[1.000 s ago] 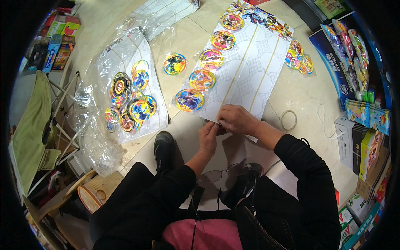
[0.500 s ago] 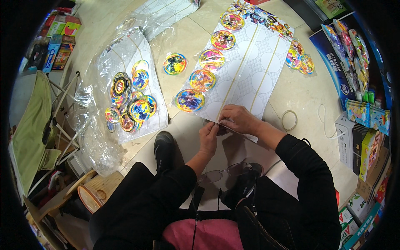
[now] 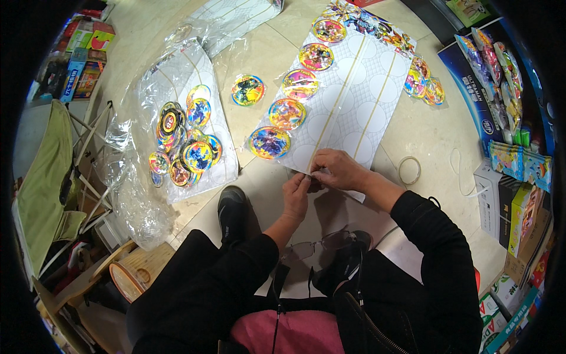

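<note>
Sheet (image 3: 361, 115) lies on the floor (image 3: 439, 141) in the head view, near end at the person's hands. Left hand (image 3: 295, 193): thumb and index closed in a pinch at the near edge. Right hand (image 3: 335, 169): fingers curled in, tips closed against the left's. Can't tell if they grip the edge or something small; too fine to see.

Five discs (image 3: 287, 113) run down the sheet's left side, nearest one poking past the edge. More discs (image 3: 416, 79) sit by its right side. Tape roll (image 3: 409, 170) lies apart, right of the right hand. Second sheet (image 3: 221, 168) lies left, a disc pile (image 3: 198, 157) on it.

Risks, as judged: a hard tug at the near edge could skew the sheet and shift the discs if they're loose. An uneven pinch could crease the corner. Glasses (image 3: 302, 250) dangle below the hands; leaning in could snag them.

Orientation: long axis runs away from the person, leaning right; coloured end far, gold lines lengthwise.
</note>
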A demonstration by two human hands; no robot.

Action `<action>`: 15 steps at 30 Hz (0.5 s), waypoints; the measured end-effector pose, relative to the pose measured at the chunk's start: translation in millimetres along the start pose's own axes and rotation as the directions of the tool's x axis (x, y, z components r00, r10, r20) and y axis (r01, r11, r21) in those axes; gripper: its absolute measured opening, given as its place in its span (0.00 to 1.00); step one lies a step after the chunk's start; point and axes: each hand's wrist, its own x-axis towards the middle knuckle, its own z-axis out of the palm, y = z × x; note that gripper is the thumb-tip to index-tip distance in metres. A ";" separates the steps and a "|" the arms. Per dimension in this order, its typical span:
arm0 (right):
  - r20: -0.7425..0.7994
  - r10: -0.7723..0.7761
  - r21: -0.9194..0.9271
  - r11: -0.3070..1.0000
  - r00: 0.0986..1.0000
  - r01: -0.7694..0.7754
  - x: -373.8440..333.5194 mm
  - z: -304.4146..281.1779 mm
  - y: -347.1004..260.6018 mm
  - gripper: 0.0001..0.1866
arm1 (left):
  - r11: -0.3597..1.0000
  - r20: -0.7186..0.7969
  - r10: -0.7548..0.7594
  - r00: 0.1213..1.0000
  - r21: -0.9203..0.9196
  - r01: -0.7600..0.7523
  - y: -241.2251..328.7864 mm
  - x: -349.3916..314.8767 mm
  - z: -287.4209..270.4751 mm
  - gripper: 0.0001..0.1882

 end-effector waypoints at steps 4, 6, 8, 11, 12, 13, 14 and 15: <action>0.002 -0.013 -0.013 1.000 1.000 0.013 0.8 1.2 -1.0 0.05 | 1.000 -0.011 -0.015 1.000 -0.001 0.015 -1.9 -0.9 0.1 0.15; 0.008 0.014 -0.010 1.000 1.000 -0.014 1.1 2.3 -0.9 0.05 | 1.000 -0.015 -0.026 1.000 0.012 0.026 -1.6 -1.3 -0.3 0.15; 0.013 0.024 -0.008 1.000 1.000 -0.024 1.0 3.2 0.7 0.05 | 0.999 -0.013 -0.033 0.999 -0.001 0.033 -0.4 -1.0 0.5 0.15; 0.003 0.012 -0.021 1.000 1.000 -0.012 -0.8 5.3 6.0 0.05 | 0.999 -0.027 -0.036 0.999 -0.024 0.035 2.3 -1.7 4.1 0.15; -0.010 0.009 -0.034 0.999 1.000 -0.009 -1.7 6.2 7.5 0.05 | 0.999 -0.035 -0.035 0.999 -0.033 0.034 3.3 -2.0 5.1 0.16; -0.023 0.005 -0.047 0.999 1.000 -0.006 -2.7 7.2 9.0 0.05 | 0.998 -0.043 -0.043 0.998 -0.054 0.040 4.6 -2.2 5.4 0.16; -0.033 0.015 -0.039 0.999 0.999 -0.016 -3.2 7.9 8.6 0.05 | 0.996 -0.051 -0.050 0.997 -0.076 0.046 5.4 -2.5 4.7 0.16; -0.043 0.025 -0.032 0.999 0.999 -0.026 -4.0 8.9 8.0 0.05 | 0.994 -0.059 -0.058 0.997 -0.097 0.052 6.0 -2.5 4.3 0.16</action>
